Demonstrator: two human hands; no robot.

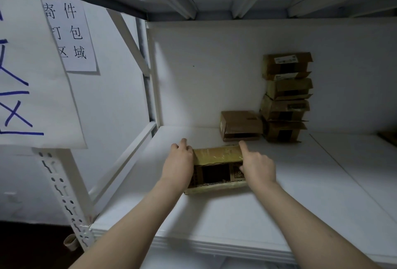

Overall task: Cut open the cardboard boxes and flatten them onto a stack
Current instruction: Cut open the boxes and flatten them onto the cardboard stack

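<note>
Bare forearms (150, 215) are seen stretched over a white shelf (236, 221) toward a taped cardboard box (217, 159), which is held between the two hands. The left hand (179, 161) is closed over the box's left end, its fingers curled round the far corner. The right hand (257, 167) is set against the right end, the index finger laid straight along the edge and the thumb pressed on the top face beside a printed label; its other fingers are hidden. The box is lying flat on the shelf, wrapped in yellowish tape, and no cut can be made out in it.

Beyond the right hand, a second box (240, 125) is stood against the back wall, and just beside it a pile of boxes (285, 96) is stacked several high, some with flaps sticking out. Whether those have been cut cannot be told. Well to the left of the left hand, handwritten paper signs (68, 34) are hung on the rack.

The job is judged to be at an early stage: no cutter is in view, no flattened stack can be made out, and the box in hand appears only to be picked up or positioned. Cutting, flattening and stacking are all still to be done.
</note>
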